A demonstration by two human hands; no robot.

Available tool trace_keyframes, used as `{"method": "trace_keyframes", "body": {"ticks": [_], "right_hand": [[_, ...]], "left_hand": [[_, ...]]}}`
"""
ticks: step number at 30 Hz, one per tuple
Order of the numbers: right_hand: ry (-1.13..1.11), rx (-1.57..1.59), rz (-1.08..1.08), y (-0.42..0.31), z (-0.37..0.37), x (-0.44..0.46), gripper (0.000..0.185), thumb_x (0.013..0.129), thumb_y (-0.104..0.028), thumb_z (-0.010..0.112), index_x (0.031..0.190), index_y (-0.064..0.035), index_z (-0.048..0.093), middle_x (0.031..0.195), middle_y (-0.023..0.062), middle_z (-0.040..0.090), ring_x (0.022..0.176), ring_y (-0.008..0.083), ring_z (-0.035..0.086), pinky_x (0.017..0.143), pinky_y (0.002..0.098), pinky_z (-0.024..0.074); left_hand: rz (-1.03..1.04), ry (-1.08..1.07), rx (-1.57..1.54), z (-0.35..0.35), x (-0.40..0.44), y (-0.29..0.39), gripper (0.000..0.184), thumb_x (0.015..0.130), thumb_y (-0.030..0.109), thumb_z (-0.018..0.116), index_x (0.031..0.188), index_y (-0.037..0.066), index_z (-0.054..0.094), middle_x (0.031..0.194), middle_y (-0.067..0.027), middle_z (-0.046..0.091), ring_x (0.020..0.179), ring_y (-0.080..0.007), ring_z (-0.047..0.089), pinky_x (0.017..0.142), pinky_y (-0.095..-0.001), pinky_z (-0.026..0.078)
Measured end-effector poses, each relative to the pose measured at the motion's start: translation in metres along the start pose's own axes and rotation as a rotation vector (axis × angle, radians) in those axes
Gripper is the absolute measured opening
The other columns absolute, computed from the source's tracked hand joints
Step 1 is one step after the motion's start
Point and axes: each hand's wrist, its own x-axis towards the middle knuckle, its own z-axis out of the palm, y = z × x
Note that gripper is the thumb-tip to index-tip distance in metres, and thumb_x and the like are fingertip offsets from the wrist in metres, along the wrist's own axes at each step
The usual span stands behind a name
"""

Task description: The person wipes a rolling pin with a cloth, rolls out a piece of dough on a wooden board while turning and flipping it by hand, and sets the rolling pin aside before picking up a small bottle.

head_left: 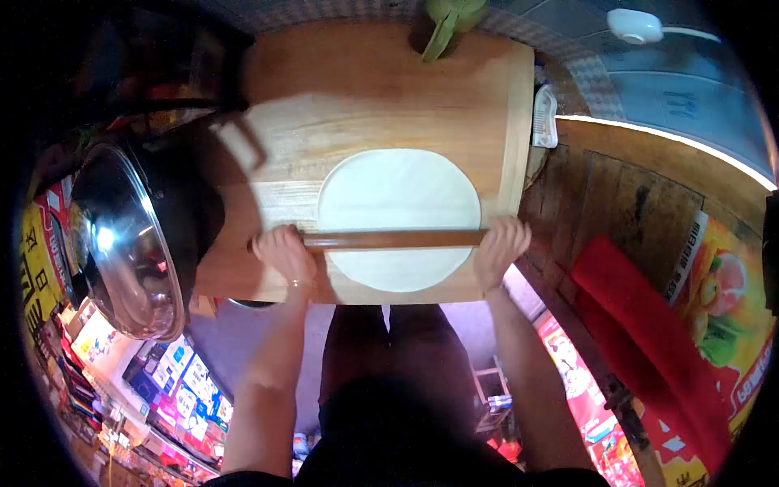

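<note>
A large round sheet of pale dough [398, 193] lies flat on a wooden board [373, 73]. Across its lower half rests a long brown rolling pin [393, 239], roughly level from left to right. My left hand [284, 253] is closed around the pin's left end, just off the dough's left edge. At the other end, my right hand [501, 247] wraps the pin close to the board's right edge. Both sets of fingers curl over the wood.
A pot with a shiny glass lid [130, 243] stands at the left, its handle over the board. A green pitcher-like object [450, 20] sits at the far edge. On the right are a white container [545, 118], a red cloth [641, 341] and a colourful printed box [722, 292].
</note>
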Motion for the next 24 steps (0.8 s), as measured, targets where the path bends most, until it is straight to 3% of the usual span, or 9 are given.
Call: {"method": "trace_keyframes", "body": {"ticks": [4, 6, 7, 9, 13, 16, 18, 19, 24], "right_hand": [[-0.033, 0.142, -0.104, -0.011, 0.009, 0.129, 0.023, 0.092, -0.017, 0.040, 0.091, -0.0058, 0.061, 0.092, 0.0119, 0.059, 0.094, 0.0290, 0.052, 0.093, 0.0421, 0.0338], [-0.079, 0.090, -0.044, -0.016, -0.005, 0.111, 0.023, 0.093, -0.018, 0.041, 0.093, -0.0068, 0.060, 0.093, 0.0104, 0.059, 0.098, 0.0286, 0.051, 0.095, 0.0431, 0.0319], [-0.010, 0.019, -0.003, -0.012, 0.004, 0.076, 0.022, 0.093, -0.018, 0.040, 0.094, -0.0073, 0.060, 0.094, 0.0091, 0.059, 0.100, 0.0284, 0.051, 0.097, 0.0446, 0.0295], [-0.014, -0.054, 0.147, -0.009, 0.017, 0.001, 0.020, 0.093, -0.017, 0.040, 0.096, -0.0094, 0.058, 0.098, 0.0058, 0.059, 0.108, 0.0267, 0.049, 0.101, 0.0489, 0.0226], [-0.137, -0.031, -0.119, -0.004, 0.012, 0.077, 0.015, 0.088, -0.018, 0.046, 0.086, -0.0095, 0.059, 0.092, 0.0085, 0.057, 0.103, 0.0261, 0.050, 0.100, 0.0466, 0.0291], [-0.118, 0.084, -0.114, -0.017, 0.015, 0.137, 0.018, 0.088, -0.019, 0.046, 0.083, -0.0079, 0.058, 0.090, 0.0098, 0.057, 0.099, 0.0273, 0.050, 0.095, 0.0448, 0.0332], [-0.090, -0.012, 0.022, -0.016, 0.017, 0.132, 0.019, 0.089, -0.020, 0.046, 0.085, -0.0078, 0.060, 0.091, 0.0085, 0.057, 0.099, 0.0264, 0.050, 0.095, 0.0448, 0.0320], [-0.029, -0.017, 0.008, -0.019, 0.016, 0.114, 0.019, 0.090, -0.019, 0.045, 0.086, -0.0083, 0.060, 0.088, 0.0084, 0.058, 0.096, 0.0268, 0.051, 0.095, 0.0436, 0.0319], [0.069, -0.043, -0.039, -0.015, 0.012, 0.069, 0.019, 0.090, -0.016, 0.045, 0.082, -0.0085, 0.060, 0.085, 0.0088, 0.059, 0.094, 0.0275, 0.053, 0.094, 0.0436, 0.0331]], "left_hand": [[-0.036, -0.023, -0.170, 0.020, 0.119, 0.023, 0.027, 0.092, 0.019, 0.037, 0.079, 0.008, 0.059, 0.080, -0.0093, 0.060, 0.084, -0.0293, 0.054, 0.085, -0.0427, 0.038], [0.035, 0.020, -0.040, 0.020, 0.099, 0.012, 0.028, 0.092, 0.021, 0.038, 0.078, 0.008, 0.059, 0.080, -0.0095, 0.060, 0.081, -0.0301, 0.054, 0.083, -0.0423, 0.039], [-0.122, 0.055, 0.085, 0.023, 0.059, 0.010, 0.029, 0.092, 0.024, 0.037, 0.078, 0.009, 0.058, 0.079, -0.0082, 0.060, 0.081, -0.0297, 0.053, 0.088, -0.0455, 0.035], [-0.111, 0.047, -0.123, 0.025, -0.010, -0.014, 0.033, 0.093, 0.027, 0.035, 0.083, 0.012, 0.062, 0.078, -0.0062, 0.057, 0.083, -0.0276, 0.052, 0.096, -0.0521, 0.026], [0.025, -0.032, -0.059, 0.021, 0.070, 0.005, 0.035, 0.095, 0.025, 0.032, 0.083, 0.008, 0.060, 0.082, -0.0101, 0.060, 0.085, -0.0296, 0.054, 0.091, -0.0459, 0.033], [-0.135, -0.036, -0.192, 0.034, 0.139, 0.020, 0.035, 0.096, 0.022, 0.031, 0.080, 0.007, 0.059, 0.083, -0.0118, 0.060, 0.084, -0.0318, 0.054, 0.084, -0.0434, 0.037], [-0.183, -0.104, -0.047, 0.030, 0.125, 0.017, 0.032, 0.095, 0.021, 0.034, 0.079, 0.008, 0.059, 0.082, -0.0110, 0.060, 0.083, -0.0322, 0.054, 0.084, -0.0428, 0.037], [-0.094, 0.134, -0.096, 0.025, 0.099, 0.022, 0.029, 0.093, 0.023, 0.038, 0.081, 0.009, 0.059, 0.083, -0.0094, 0.060, 0.085, -0.0302, 0.054, 0.087, -0.0447, 0.036], [-0.020, -0.023, -0.043, 0.021, 0.066, 0.009, 0.028, 0.092, 0.023, 0.039, 0.084, 0.008, 0.061, 0.084, -0.0097, 0.061, 0.087, -0.0295, 0.053, 0.092, -0.0470, 0.033]]}}
